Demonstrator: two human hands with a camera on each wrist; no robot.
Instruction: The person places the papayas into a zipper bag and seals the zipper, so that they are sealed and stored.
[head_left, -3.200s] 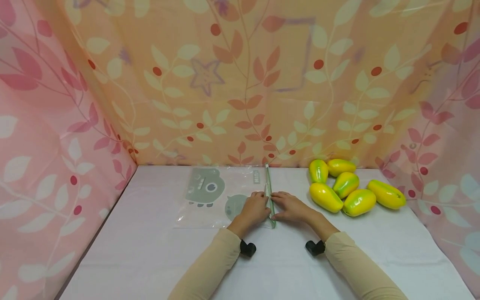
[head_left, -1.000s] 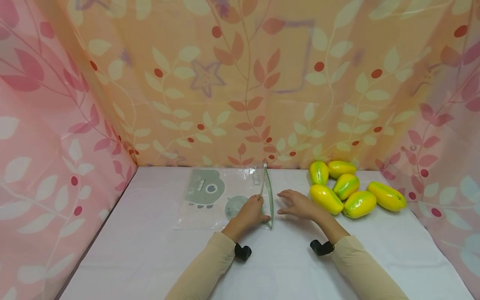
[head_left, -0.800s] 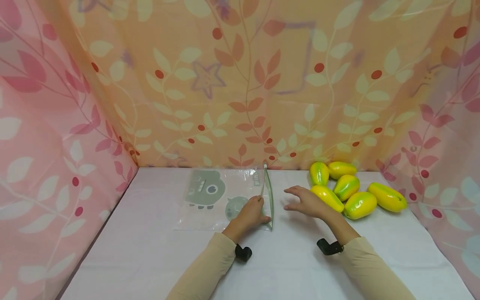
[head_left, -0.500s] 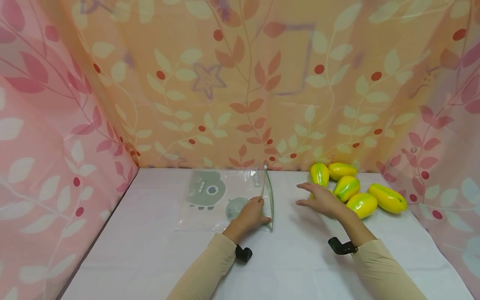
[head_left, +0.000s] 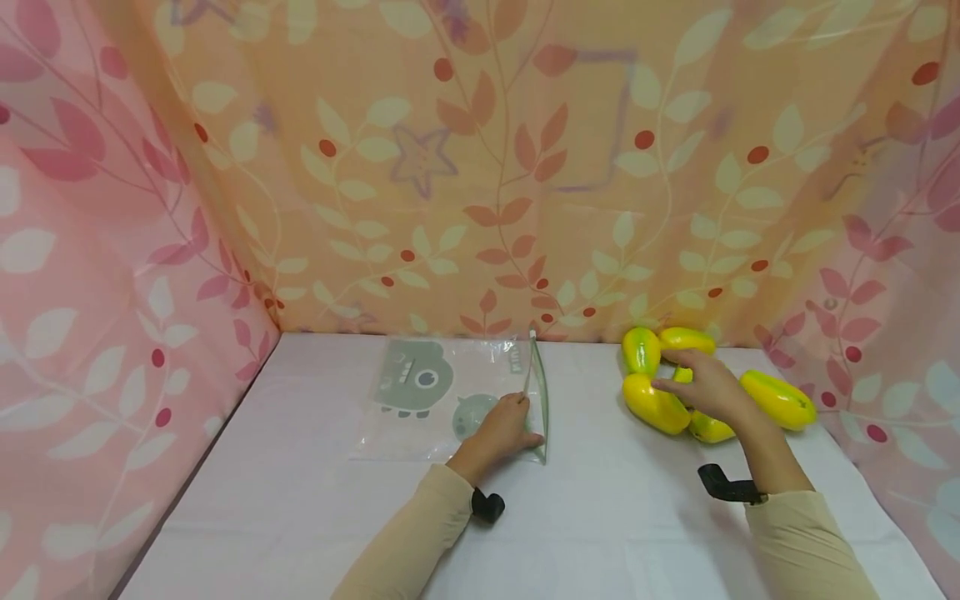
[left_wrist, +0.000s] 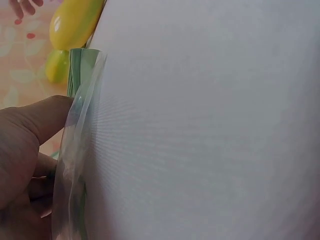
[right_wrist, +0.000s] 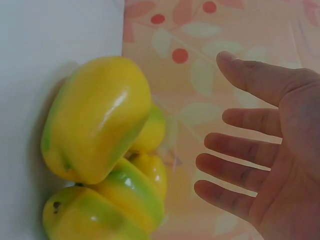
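Note:
A clear plastic zip bag (head_left: 408, 433) printed with grey-green cartoon monsters lies flat on the table, its green-edged mouth to the right. My left hand (head_left: 495, 437) holds the bag at that mouth, which stands slightly parted. In the left wrist view, the thumb (left_wrist: 50, 117) lies against the clear plastic and the other fingers are partly hidden. My right hand (head_left: 712, 387) hovers over several glossy yellow-green papayas (head_left: 656, 406), covering some of them in the head view. Its fingers are spread and hold nothing; the right wrist view shows a gap between them and the nearest papaya (right_wrist: 97, 120).
A white cloth covers the table (head_left: 300, 525). An orange leaf-patterned curtain (head_left: 360, 200) hangs right behind its back edge, and pink curtains (head_left: 82, 350) flank both sides. One papaya (head_left: 777, 400) lies at the right of the group.
My right hand has left the bag's mouth, where both hands were, and moved right to above the papayas. The left hand stays on the bag, whose mouth has parted a little.

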